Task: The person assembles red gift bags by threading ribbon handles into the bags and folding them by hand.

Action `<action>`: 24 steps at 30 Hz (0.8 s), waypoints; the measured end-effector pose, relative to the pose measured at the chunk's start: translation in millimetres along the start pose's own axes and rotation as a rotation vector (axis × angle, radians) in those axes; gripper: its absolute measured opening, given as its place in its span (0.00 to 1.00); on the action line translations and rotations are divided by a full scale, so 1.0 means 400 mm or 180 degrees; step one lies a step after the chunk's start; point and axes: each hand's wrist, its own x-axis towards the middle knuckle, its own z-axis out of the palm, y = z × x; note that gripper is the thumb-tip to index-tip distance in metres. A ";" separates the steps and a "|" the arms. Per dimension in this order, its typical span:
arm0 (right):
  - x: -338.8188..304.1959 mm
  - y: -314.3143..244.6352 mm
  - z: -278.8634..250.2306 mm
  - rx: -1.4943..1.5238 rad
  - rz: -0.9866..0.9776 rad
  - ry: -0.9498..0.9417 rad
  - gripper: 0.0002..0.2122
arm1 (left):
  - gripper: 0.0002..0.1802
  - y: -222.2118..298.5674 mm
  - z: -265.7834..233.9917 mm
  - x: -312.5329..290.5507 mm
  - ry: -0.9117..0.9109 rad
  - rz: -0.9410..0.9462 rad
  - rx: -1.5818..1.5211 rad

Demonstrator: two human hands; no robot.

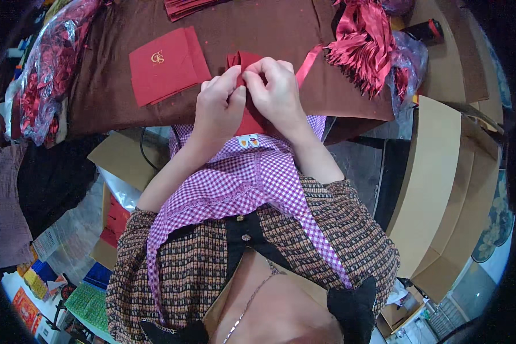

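Note:
My left hand [221, 109] and my right hand [275, 92] meet at the near edge of the cloth-covered table. Both pinch a folded red piece [250, 122], the same red as the flat pieces nearby; whether it is card or fabric I cannot tell. Its folded top shows above my fingertips, and its lower part hangs between my wrists. What lies right under the fingertips is hidden. A shiny red ribbon [308, 65] sticks out past the right hand. To the left, flat red folded pieces [169, 67] with a gold emblem lie stacked.
A brown cloth [269, 26] covers the table. At far right lies a bundle of red satin ribbons [364, 49]; clear plastic bags of red material [54, 69] sit on the left. More red pieces [192, 7] lie at the back. A cardboard box [436, 189] stands at right.

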 end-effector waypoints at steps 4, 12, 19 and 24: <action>0.007 0.004 -0.036 0.0106 0.0112 -0.0260 0.05 | 0.14 0.004 -0.035 0.021 -0.0365 -0.0853 -0.1110; 0.025 0.000 -0.067 0.0032 -0.0408 -0.0472 0.04 | 0.08 -0.008 -0.043 0.038 -0.0217 -0.0327 -0.0500; 0.075 0.023 -0.076 0.0242 -0.0429 -0.0840 0.03 | 0.08 -0.029 -0.018 0.029 -0.0175 0.0155 -0.0234; 0.023 0.049 -0.014 -0.0063 -0.0430 -0.0312 0.03 | 0.12 -0.051 -0.008 0.015 -0.0337 -0.0453 -0.0772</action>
